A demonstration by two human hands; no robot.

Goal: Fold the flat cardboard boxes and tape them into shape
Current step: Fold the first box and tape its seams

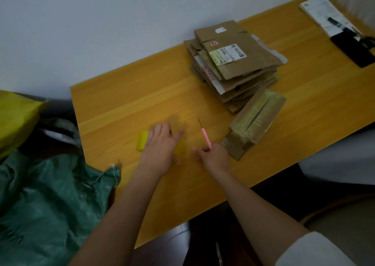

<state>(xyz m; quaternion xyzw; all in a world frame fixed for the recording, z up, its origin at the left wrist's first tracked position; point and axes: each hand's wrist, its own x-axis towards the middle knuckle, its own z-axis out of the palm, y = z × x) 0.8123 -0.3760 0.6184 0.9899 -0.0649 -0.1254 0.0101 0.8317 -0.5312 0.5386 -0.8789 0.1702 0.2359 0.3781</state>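
A stack of flat brown cardboard boxes (233,62) lies on the wooden table (121,107) near the wall. In front of it sits a taped-up cardboard box (255,123), lying at an angle. My left hand (162,150) rests flat on a yellow roll of tape (143,143), covering most of it. My right hand (215,157) grips a thin pink-handled knife (205,136) with its dark blade pointing away from me. The right hand is just left of the taped box.
A green woven sack (50,200) and a yellow bag (14,121) lie left of the table. At the far right of the table are printed papers (324,12) and a black phone (353,48). A white surface (345,160) borders the table's right side.
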